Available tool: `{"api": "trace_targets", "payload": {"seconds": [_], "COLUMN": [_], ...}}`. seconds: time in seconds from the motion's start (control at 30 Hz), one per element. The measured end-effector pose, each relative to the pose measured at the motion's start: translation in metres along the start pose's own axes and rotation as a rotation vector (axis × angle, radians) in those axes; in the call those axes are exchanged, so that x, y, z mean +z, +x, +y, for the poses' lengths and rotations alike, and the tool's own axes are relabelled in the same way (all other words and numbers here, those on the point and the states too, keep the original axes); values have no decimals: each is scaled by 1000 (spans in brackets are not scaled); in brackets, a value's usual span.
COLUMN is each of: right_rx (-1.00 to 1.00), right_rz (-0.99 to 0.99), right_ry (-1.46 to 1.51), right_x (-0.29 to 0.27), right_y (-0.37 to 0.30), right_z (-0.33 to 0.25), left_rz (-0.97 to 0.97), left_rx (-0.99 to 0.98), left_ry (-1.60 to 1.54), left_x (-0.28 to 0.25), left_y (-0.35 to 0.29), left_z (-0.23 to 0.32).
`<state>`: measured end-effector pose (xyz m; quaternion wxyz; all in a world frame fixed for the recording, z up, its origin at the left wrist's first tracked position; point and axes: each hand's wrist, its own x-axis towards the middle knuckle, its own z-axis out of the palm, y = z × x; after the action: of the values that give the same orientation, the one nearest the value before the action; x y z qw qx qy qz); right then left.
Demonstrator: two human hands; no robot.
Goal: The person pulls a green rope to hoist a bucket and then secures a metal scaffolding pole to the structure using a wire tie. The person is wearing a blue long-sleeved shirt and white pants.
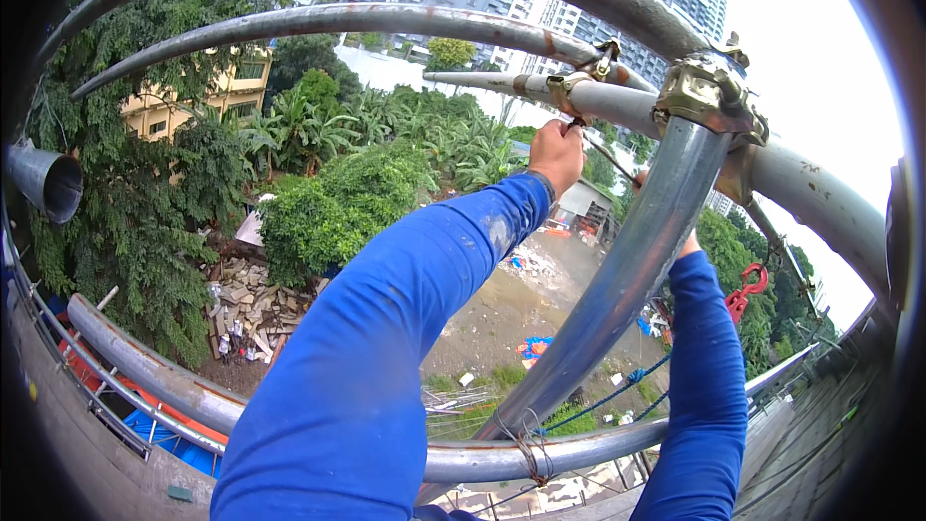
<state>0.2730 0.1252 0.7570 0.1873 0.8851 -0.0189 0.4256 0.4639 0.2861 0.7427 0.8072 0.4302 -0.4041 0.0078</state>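
Note:
My left hand (pixel 558 156) is closed just below a brass-coloured scaffold coupler (pixel 567 94) on a grey horizontal pipe (pixel 617 104); what its fingers grip is hidden. From beside that fist a thin metal rod (pixel 610 158) slants down to the right. Fingertips of my right hand (pixel 689 244) meet the rod's lower end, while a thick upright steel tube (pixel 632 270) covers most of that hand. Both arms reach forward in blue sleeves, one on either side of the tube. A larger coupler cluster (pixel 709 96) joins the tube's top to the crossing pipes.
Curved-looking pipes (pixel 386 19) pass overhead. A lower rail (pixel 579 449) with twisted wire crosses in front of me. A red hook (pixel 746 291) and a blue rope (pixel 632 378) hang on the right. Far below lie trees, rubble (pixel 251 309) and bare ground; planks (pixel 801 434) lie at right.

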Motion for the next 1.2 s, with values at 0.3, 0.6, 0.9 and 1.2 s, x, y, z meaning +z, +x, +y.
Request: {"api": "trace_targets", "payload": {"seconds": [0.3,0.6,0.9,1.2], "right_rx": [250,339,57,-145], "right_rz": [234,257,85,126], "right_ry": [305,145,-76,-596], "right_x": [114,88,-60,-63], "right_y": [56,60,-4,16], "right_z": [-49,-77,-87,-154], "left_rz": [167,215,-74,-259], "left_rx": [328,322,-92,-250], "left_ry": [123,183,-241,-96], "left_x": [-4,3,-5,-24], "left_y": [9,13,11,16], "left_z": [-20,-15,6,12]}}
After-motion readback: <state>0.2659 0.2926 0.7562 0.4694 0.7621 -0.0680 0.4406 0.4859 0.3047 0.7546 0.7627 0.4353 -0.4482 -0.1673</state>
